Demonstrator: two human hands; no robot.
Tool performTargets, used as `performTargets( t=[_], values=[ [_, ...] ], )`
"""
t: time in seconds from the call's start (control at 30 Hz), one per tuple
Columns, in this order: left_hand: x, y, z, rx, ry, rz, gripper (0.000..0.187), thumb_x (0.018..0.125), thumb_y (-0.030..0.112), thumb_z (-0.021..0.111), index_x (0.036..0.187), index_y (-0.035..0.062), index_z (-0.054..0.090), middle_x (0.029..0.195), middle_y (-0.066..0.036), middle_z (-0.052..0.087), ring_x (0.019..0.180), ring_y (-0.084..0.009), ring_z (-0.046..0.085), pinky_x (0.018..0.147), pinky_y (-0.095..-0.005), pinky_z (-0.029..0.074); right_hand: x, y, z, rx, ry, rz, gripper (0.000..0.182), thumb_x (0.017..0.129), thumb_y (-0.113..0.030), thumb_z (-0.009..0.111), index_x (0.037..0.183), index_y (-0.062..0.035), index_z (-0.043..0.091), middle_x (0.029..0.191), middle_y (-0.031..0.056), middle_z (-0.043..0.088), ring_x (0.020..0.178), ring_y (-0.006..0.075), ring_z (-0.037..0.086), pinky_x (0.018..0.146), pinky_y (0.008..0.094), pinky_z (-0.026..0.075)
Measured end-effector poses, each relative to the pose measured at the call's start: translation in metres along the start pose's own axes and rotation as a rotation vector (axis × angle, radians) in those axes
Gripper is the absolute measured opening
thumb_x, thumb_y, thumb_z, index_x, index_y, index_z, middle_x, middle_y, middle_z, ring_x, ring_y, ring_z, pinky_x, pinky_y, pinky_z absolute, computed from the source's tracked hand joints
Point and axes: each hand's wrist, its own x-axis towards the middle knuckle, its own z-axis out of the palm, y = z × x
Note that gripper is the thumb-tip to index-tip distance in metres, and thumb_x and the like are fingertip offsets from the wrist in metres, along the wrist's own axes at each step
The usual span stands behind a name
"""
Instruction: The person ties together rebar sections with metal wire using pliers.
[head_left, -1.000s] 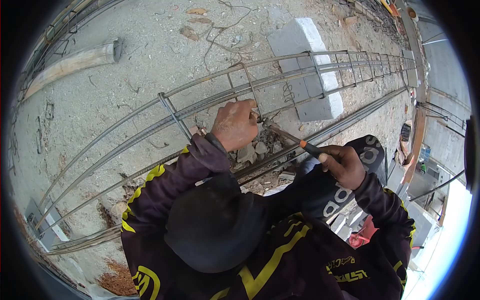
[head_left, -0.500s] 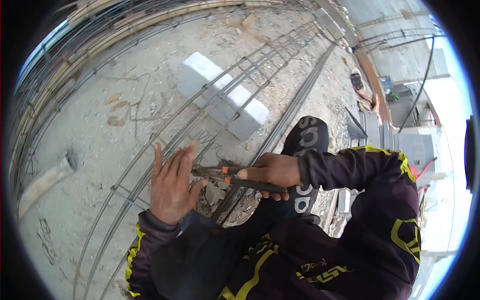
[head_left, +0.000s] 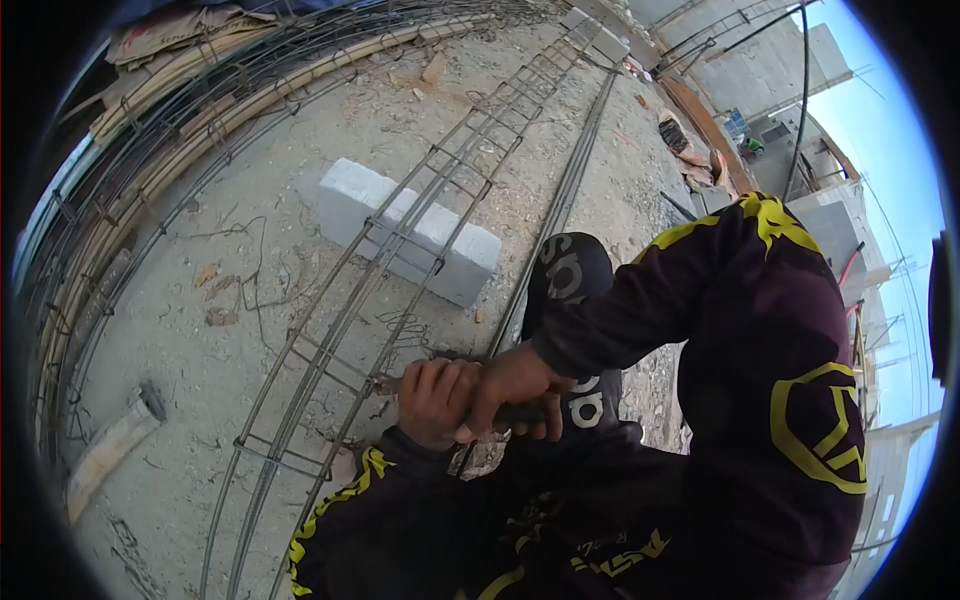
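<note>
My left hand (head_left: pixel 432 402) is closed, its fingers curled around the front part of the pliers. My right hand (head_left: pixel 518 388) is closed too, pressed up against the left one, on the handles. Most of the pliers is hidden by my fingers; a bit of the jaw end (head_left: pixel 384 384) seems to show beside the left fist. Both hands are right beside the near bar of a long rebar cage (head_left: pixel 345 310). The cage lies across a pale concrete block (head_left: pixel 415 235). A loose bunch of thin tie wire (head_left: pixel 405 325) lies just beyond my hands.
More bundled rebar (head_left: pixel 160 180) and bamboo poles run along the left. Straight bars (head_left: pixel 578 170) lie alongside the cage, near my knee (head_left: pixel 575 265). A broken pipe piece (head_left: pixel 115 455) rests on the dusty ground at lower left. Rubble and a wall stand at right.
My left hand, open over the cage before, has come back and closed beside the right. The pliers, clearly visible in my right hand earlier, are now mostly covered. The view has shifted.
</note>
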Motion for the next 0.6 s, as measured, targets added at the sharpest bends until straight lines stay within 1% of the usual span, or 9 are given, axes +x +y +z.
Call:
performTargets(
  t=[0.03, 0.07, 0.1, 0.17, 0.2, 0.3, 0.4, 0.5, 0.6],
  values=[
    [0.003, 0.005, -0.005, -0.006, 0.019, -0.061, 0.032, 0.075, 0.023, 0.067, 0.103, 0.0064, 0.063, 0.09, -0.004, 0.06, 0.081, -0.023, 0.06, 0.073, -0.0397, 0.046, 0.001, -0.001, 0.004, -0.05, 0.095, 0.011, 0.055, 0.079, -0.061, 0.073, 0.085, -0.0081, 0.06, 0.074, 0.0021, 0.052, 0.064, 0.0182, 0.059, 0.062, 0.0407, 0.055],
    [-0.002, 0.003, -0.006, -0.054, -0.003, -0.124, 0.031, 0.076, 0.025, 0.067, 0.102, 0.0092, 0.063, 0.094, -0.004, 0.059, 0.085, -0.0224, 0.058, 0.076, -0.0401, 0.045, -0.002, -0.006, 0.008, -0.07, 0.115, 0.031, 0.055, 0.077, -0.06, 0.075, 0.081, -0.0069, 0.061, 0.071, 0.0021, 0.053, 0.06, 0.0167, 0.058, 0.054, 0.0339, 0.052],
    [-0.008, 0.0, 0.004, -0.031, 0.062, -0.104, 0.028, 0.074, 0.031, 0.067, 0.094, 0.0102, 0.064, 0.083, -0.003, 0.057, 0.073, -0.0227, 0.057, 0.069, -0.0373, 0.044, -0.004, -0.01, 0.009, -0.088, 0.13, 0.061, 0.052, 0.079, -0.055, 0.077, 0.078, -0.006, 0.06, 0.068, 0.0027, 0.053, 0.058, 0.016, 0.058, 0.051, 0.031, 0.051],
    [-0.013, -0.007, 0.004, 0.038, 0.064, -0.01, 0.022, 0.075, 0.025, 0.066, 0.094, 0.0143, 0.065, 0.073, 0.001, 0.049, 0.066, -0.0168, 0.051, 0.061, -0.0318, 0.042, 0.007, -0.003, 0.007, -0.145, 0.161, 0.09, 0.047, 0.084, -0.048, 0.075, 0.075, -0.0056, 0.059, 0.065, 0.0033, 0.053, 0.056, 0.0158, 0.057, 0.051, 0.0302, 0.047],
    [-0.016, -0.007, 0.005, 0.052, 0.051, -0.006, 0.02, 0.076, 0.024, 0.065, 0.094, 0.0152, 0.065, 0.073, 0.002, 0.049, 0.066, -0.0158, 0.051, 0.059, -0.0309, 0.042, 0.014, 0.0, 0.005, -0.155, 0.184, 0.101, 0.045, 0.085, -0.047, 0.075, 0.075, -0.0058, 0.06, 0.064, 0.0034, 0.053, 0.056, 0.0159, 0.057, 0.051, 0.0297, 0.046],
    [-0.019, -0.012, 0.006, 0.046, 0.028, 0.066, 0.019, 0.078, 0.023, 0.063, 0.097, 0.0179, 0.064, 0.073, 0.004, 0.049, 0.067, -0.0122, 0.052, 0.054, -0.0263, 0.041, 0.021, 0.006, 0.011, -0.11, 0.173, 0.025, 0.042, 0.087, -0.039, 0.074, 0.066, -0.0084, 0.055, 0.056, 0.0004, 0.046, 0.045, 0.0133, 0.049, 0.041, 0.0282, 0.038],
    [-0.022, -0.016, 0.002, 0.018, -0.069, 0.101, 0.023, 0.079, 0.025, 0.063, 0.101, 0.018, 0.064, 0.074, 0.004, 0.05, 0.068, -0.013, 0.053, 0.055, -0.0266, 0.042, 0.038, 0.014, -0.004, 0.02, -0.034, 0.258, 0.036, 0.089, -0.032, 0.073, 0.071, -0.0081, 0.054, 0.061, 0.0012, 0.048, 0.049, 0.0138, 0.048, 0.048, 0.0288, 0.04],
    [-0.028, -0.018, 0.003, -0.022, -0.109, 0.114, 0.027, 0.079, 0.026, 0.063, 0.104, 0.0178, 0.063, 0.075, 0.003, 0.05, 0.068, -0.0142, 0.054, 0.058, -0.0284, 0.045, 0.039, 0.024, 0.003, 0.281, -0.101, 0.101, 0.033, 0.09, -0.025, 0.071, 0.07, -0.0082, 0.051, 0.059, 0.0005, 0.044, 0.047, 0.013, 0.041, 0.044, 0.0279, 0.036],
    [-0.021, -0.016, 0.0, -0.108, -0.098, 0.081, 0.033, 0.074, 0.023, 0.067, 0.106, 0.0151, 0.064, 0.078, 0.002, 0.052, 0.072, -0.0159, 0.057, 0.059, -0.0306, 0.047, 0.026, 0.017, 0.009, 0.303, -0.069, 0.059, 0.03, 0.09, -0.024, 0.07, 0.069, -0.0076, 0.056, 0.057, 0.0019, 0.05, 0.045, 0.0121, 0.05, 0.038, 0.0268, 0.033]
  ],
)
